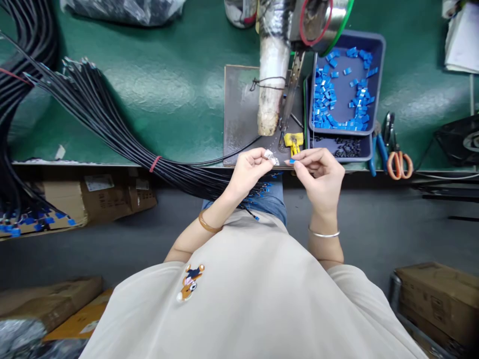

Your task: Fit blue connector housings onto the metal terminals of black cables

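- A beige shirt (254,299) is seen nearest, filling the lower middle; cardboard boxes (441,299) are set on the floor to either side.
- Open grey floor (392,224) is left between the body and the desk edge (112,163), which runs straight across the view.
- The left hand (249,172) is held just at that edge, its fingers (262,158) pinched shut on a small silvery wire end (271,158) of a black cable.
- The right hand (322,174) is held just beside it, thumb and forefinger closed on a small blue connector (292,161); the other fingers are loosely curled.
- The two pinched pieces are near each other but apart.
- A bundle of black cables (112,124), banded in red, is draped over the desk edge towards the lap.
- Beyond the hands, a dark plate (239,114) carries a wrapped tool (273,85) and a yellow clip (294,142).
- A tray (376,85) of blue connectors is placed right of it, scissors (398,159) alongside.
- Bare green desk (168,85) is left clear on the far left.
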`<state>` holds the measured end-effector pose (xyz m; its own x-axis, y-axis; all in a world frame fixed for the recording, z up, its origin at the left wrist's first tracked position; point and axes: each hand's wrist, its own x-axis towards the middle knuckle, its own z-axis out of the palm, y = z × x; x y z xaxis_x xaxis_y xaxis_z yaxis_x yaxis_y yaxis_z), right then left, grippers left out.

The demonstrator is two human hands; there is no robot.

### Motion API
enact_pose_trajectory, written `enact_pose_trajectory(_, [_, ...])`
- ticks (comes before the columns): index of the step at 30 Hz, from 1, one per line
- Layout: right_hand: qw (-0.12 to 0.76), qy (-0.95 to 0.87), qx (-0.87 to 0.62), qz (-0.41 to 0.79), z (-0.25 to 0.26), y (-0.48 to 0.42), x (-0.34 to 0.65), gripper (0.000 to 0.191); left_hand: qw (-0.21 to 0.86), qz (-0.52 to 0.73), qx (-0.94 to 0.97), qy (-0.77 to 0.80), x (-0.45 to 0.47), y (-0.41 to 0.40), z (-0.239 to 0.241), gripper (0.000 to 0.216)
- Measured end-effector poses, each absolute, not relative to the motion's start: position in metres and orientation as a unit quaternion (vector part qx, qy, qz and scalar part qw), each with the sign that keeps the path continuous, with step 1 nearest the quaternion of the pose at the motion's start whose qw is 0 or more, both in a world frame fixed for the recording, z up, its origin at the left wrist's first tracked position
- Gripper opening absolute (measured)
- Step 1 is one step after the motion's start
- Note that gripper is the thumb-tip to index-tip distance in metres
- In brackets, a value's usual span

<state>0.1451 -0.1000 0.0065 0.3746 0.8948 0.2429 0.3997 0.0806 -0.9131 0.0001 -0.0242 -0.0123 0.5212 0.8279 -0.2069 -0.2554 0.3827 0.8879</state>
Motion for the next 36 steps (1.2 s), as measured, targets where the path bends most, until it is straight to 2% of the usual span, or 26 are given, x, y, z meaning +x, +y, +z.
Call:
enact_pose_trajectory(3, [0.541, -0.514, -0.653, 0.128, 0.004, -0.1, 0.129, 0.009, 0.757, 0.361, 0.437, 0.326, 0.0, -0.024, -0.012, 0.022])
enact_pose_trajectory(5, [0.543, -0.522, -0.647, 0.117, 0.003, -0.099, 0.124, 0.007, 0.753, 0.363, 0.444, 0.322, 0.0, -0.025, -0.012, 0.021])
enact_pose_trajectory(17, [0.569, -0.478, -0.605, 0.286, -0.008, -0.1, 0.134, 0.007, 0.764, 0.335, 0.454, 0.313, -0.001, -0.026, -0.015, 0.025])
enact_pose_trajectory(24, [0.588, -0.498, -0.619, 0.151, -0.005, -0.103, 0.128, 0.006, 0.761, 0.335, 0.458, 0.314, -0.002, -0.025, -0.014, 0.02])
enact_pose_trajectory(32, [0.549, -0.566, -0.605, 0.109, -0.006, -0.104, 0.126, 0.012, 0.76, 0.356, 0.461, 0.289, -0.003, -0.025, -0.02, 0.023])
enact_pose_trajectory(36, [0.528, -0.598, -0.602, 0.034, -0.01, -0.102, 0.126, 0.016, 0.756, 0.362, 0.458, 0.297, -0.003, -0.025, -0.021, 0.024])
